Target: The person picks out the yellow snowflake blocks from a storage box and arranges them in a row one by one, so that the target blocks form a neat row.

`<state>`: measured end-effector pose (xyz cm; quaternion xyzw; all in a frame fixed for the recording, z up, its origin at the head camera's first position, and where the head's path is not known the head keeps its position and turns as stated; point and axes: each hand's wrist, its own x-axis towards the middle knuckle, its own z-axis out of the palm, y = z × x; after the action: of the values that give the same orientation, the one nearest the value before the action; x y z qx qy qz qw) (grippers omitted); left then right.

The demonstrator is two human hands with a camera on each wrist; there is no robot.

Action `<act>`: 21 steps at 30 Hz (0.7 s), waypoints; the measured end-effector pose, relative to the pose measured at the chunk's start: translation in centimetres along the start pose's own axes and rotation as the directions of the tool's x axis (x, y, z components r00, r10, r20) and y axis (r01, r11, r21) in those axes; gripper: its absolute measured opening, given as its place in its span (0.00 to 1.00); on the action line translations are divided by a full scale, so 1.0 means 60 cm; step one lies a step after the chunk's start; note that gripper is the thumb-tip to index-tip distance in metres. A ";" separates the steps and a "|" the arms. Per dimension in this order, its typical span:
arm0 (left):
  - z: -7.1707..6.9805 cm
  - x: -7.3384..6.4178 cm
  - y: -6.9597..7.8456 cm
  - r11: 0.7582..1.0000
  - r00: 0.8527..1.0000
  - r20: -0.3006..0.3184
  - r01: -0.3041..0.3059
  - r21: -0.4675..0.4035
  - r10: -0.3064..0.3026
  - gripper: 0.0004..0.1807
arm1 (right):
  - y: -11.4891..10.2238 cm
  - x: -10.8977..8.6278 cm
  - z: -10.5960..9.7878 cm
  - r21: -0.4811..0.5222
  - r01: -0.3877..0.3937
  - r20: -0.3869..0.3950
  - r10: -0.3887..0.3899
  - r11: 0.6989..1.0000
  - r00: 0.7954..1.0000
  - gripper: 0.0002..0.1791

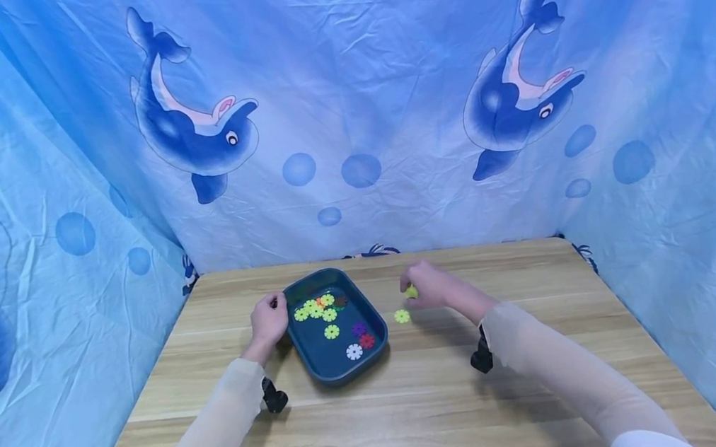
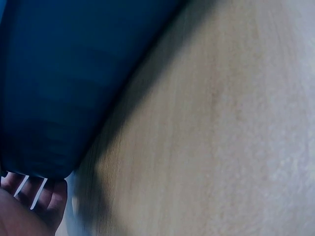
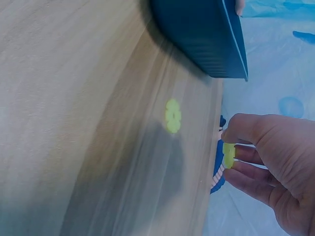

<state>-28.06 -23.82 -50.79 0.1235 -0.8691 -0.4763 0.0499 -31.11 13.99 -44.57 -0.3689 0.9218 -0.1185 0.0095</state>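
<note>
A dark blue plastic tray [image 1: 315, 348] stands on the wooden table, holding several yellow-green snowflake discs [image 1: 331, 332] plus a white [image 1: 354, 352], a red [image 1: 367, 340] and a purple one [image 1: 359, 328]. My left hand [image 1: 269, 319] grips the tray's left rim; in the left wrist view its fingers [image 2: 58, 196] lie against the outer wall. Right of the tray, my right hand [image 1: 426, 286] pinches a yellow-green snowflake disc [image 3: 229, 155] between thumb and fingers, raised above the table. Just below that hand, another yellow-green disc [image 1: 402, 316] lies flat on the wood.
The wooden table [image 1: 407, 425] reaches back to a blue dolphin-print curtain [image 1: 334, 98], which also hangs at both sides. An orange and a brown disc [image 1: 340, 301] lie among the yellow-green ones near the tray's far end. Each wrist carries a small black camera [image 1: 482, 357].
</note>
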 end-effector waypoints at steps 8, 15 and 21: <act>0.001 0.001 0.000 1.000 1.000 -0.010 -0.003 -0.007 0.003 0.28 | 0.005 -0.012 0.016 0.073 -0.068 0.039 0.065 0.995 0.997 0.13; 0.003 0.003 -0.005 1.000 1.000 -0.022 -0.023 0.012 0.023 0.29 | 0.013 -0.018 0.031 0.077 -0.084 0.040 0.081 0.993 0.996 0.12; 0.004 0.004 -0.007 1.000 0.999 -0.022 -0.025 0.015 0.025 0.28 | 0.021 -0.021 0.041 0.045 -0.037 0.027 0.035 0.998 0.999 0.11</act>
<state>-28.27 -23.93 -51.27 0.1183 -0.8735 -0.4678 0.0644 -30.78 15.19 -47.31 -0.3534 0.9252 -0.1345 0.0323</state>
